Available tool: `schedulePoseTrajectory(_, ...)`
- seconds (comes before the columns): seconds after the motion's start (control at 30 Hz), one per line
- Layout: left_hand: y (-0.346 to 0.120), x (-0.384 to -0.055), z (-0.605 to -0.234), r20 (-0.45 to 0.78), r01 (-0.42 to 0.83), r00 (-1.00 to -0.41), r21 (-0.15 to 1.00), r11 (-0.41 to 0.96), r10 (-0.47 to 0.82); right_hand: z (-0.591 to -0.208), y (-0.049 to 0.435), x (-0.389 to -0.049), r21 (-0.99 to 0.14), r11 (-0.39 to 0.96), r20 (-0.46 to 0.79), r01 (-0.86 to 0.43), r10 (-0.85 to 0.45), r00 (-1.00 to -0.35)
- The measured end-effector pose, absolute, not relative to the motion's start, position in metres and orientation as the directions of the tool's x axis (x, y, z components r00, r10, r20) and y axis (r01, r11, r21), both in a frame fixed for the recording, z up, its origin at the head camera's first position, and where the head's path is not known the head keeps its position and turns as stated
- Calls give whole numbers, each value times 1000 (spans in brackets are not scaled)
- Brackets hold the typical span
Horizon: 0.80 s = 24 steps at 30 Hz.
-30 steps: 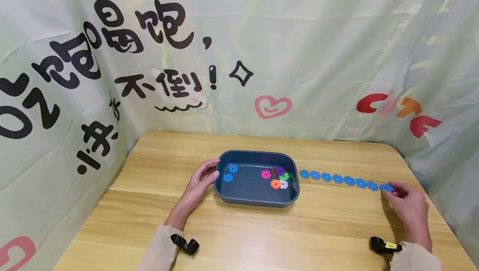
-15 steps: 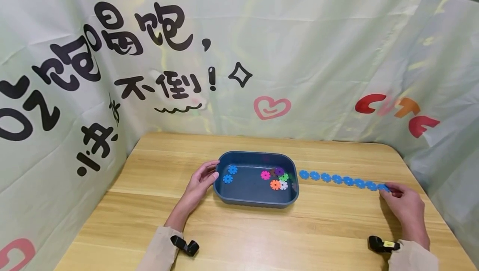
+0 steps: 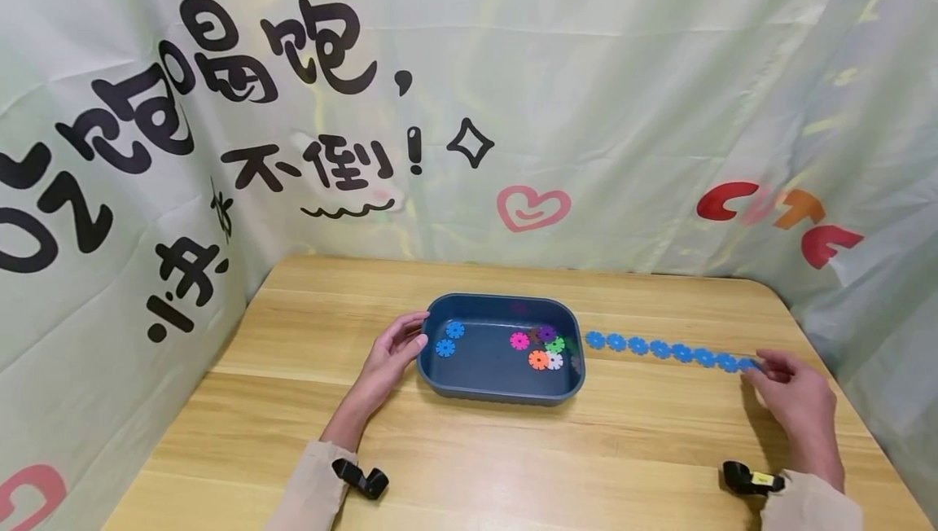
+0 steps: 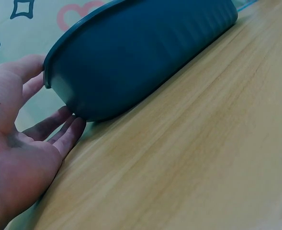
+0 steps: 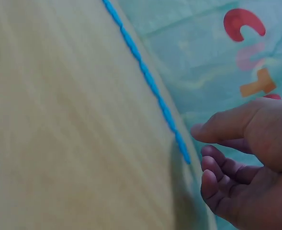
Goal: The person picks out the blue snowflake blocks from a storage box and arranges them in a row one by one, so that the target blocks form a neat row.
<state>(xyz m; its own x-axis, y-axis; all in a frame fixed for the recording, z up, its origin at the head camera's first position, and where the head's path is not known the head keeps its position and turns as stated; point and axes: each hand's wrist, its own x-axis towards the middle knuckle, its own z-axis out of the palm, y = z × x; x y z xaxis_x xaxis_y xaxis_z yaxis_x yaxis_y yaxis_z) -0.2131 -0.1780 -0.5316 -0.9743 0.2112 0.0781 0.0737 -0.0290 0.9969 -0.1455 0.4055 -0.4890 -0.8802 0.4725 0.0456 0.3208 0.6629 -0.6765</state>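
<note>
A row of several blue snowflake discs [image 3: 659, 349] lies on the table right of the dark blue plastic bin [image 3: 484, 391]. Edge-on in the right wrist view, the row [image 5: 152, 85] looks thin and continuous. My right hand [image 3: 799, 401] is at its right end, fingers loosely bent; in the right wrist view thumb and fingertips stand apart from the last disc. My left hand [image 3: 384, 364] holds the bin's left end. The left wrist view puts the thumb at the rim and lower fingers against the bottom corner; some fingertips are hidden behind the bin.
Inside the bin, two blue discs [image 3: 445, 348] lie at the left. Pink [image 3: 519, 341], orange [image 3: 538, 360], white, green and purple discs [image 3: 546, 334] cluster at its right. A printed curtain [image 3: 630, 107] hangs behind the wooden table [image 3: 513, 466].
My right hand pinched the last blue disc at the row's end; now its fingers have loosened and parted from it. My left hand and the bin have stayed put.
</note>
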Motion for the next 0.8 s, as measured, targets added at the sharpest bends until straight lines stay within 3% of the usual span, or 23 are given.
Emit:
schedulePoseTrajectory(0.23, -177, -213, -530, 79, 76, -975, 997, -22, 209, -473, 390, -144, -728, 641, 89, 246, 443, -892)
schedulePoseTrajectory(0.57, -178, -213, -532, 85, 81, -973, 996, -30, 217, -454, 364, -150, -729, 683, 266, 46, 344, -900)
schedulePoseTrajectory(0.8, -178, -214, -531, 82, 76, -973, 997, -34, 218, -440, 350, -151, -770, 638, 294, -4, 349, -890)
